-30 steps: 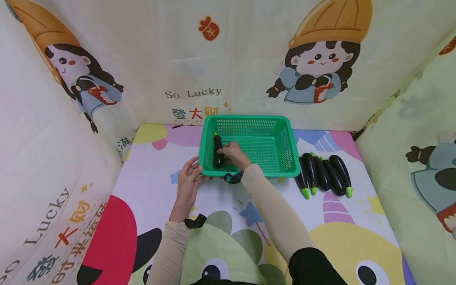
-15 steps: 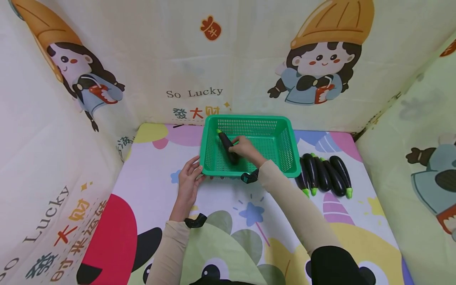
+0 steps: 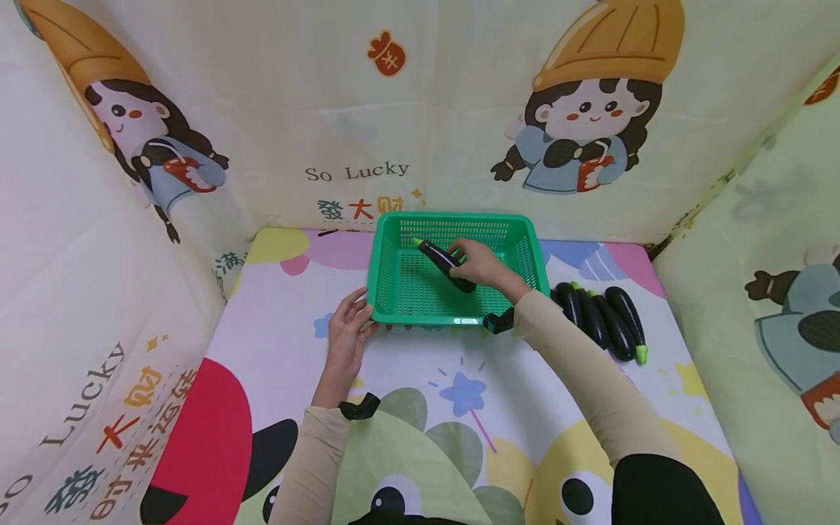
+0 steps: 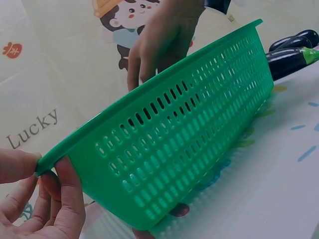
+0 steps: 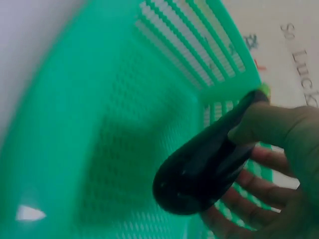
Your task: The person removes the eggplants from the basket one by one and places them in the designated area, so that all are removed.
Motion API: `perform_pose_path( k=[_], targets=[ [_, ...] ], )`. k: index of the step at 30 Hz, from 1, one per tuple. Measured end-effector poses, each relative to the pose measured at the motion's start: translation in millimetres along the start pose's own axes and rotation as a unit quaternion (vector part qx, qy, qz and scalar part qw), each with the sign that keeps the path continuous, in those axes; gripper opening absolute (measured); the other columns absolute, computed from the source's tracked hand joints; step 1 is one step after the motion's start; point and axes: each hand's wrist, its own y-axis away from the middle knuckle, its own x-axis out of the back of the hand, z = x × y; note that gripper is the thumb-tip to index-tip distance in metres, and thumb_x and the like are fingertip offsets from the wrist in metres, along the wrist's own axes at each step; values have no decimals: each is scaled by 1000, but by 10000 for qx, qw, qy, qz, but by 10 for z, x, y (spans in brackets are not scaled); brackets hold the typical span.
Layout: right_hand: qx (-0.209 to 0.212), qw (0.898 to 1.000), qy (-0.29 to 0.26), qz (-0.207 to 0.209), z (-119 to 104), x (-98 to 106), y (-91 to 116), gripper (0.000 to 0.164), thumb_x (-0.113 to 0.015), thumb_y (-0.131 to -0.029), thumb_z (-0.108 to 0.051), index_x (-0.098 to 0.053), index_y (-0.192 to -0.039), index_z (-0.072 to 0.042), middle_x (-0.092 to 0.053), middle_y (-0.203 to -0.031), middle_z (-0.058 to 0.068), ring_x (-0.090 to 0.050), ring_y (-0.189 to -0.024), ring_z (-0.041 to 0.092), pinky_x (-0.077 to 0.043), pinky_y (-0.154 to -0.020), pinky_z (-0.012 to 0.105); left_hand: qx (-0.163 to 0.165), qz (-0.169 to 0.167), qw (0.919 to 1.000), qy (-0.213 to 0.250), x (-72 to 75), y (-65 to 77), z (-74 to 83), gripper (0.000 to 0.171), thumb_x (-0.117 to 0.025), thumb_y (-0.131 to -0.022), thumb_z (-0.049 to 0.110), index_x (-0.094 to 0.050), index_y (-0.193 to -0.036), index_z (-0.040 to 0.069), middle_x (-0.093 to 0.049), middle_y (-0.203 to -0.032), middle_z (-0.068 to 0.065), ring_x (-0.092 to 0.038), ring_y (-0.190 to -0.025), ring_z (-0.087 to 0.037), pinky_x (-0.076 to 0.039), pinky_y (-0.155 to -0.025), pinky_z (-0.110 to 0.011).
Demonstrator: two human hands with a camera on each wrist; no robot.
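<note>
A green plastic basket (image 3: 459,319) with slotted walls stands at the back of the table. My right hand (image 3: 482,262) grips a dark purple eggplant (image 3: 436,259) over the basket, its green stem end pointing to the far left. In the right wrist view the thumb lies along one side of the eggplant (image 5: 199,164), with the fingers curled under the other. The left hand (image 3: 348,339) holds the basket's near left corner. Seen from the left wrist, thumb and fingers (image 4: 70,199) pinch the basket rim there.
Several more eggplants (image 3: 610,317) lie side by side on the table, right of the basket. A printed cloth (image 3: 459,394) covers the table. Behind it and at both sides hang cartoon-printed curtains (image 3: 453,109).
My right hand has lifted the eggplant from the basket's left side and moved it rightward, tilting it diagonally. The left hand has stayed at the corner.
</note>
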Motion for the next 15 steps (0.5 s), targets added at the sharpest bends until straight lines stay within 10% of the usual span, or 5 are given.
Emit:
perform_pose_path(
  k=[15],
  targets=[
    [882, 9896, 916, 666, 311, 744, 184, 45, -66, -99, -9, -55, -142, -3, -57, -139, 21, -59, -121, 39, -52, -101, 55, 0, -14, 10000, -10, 8, -5, 4, 48, -62, -104, 6, -51, -151, 10, -61, -127, -4, -68, -103, -15, -59, -81, -27]
  ],
)
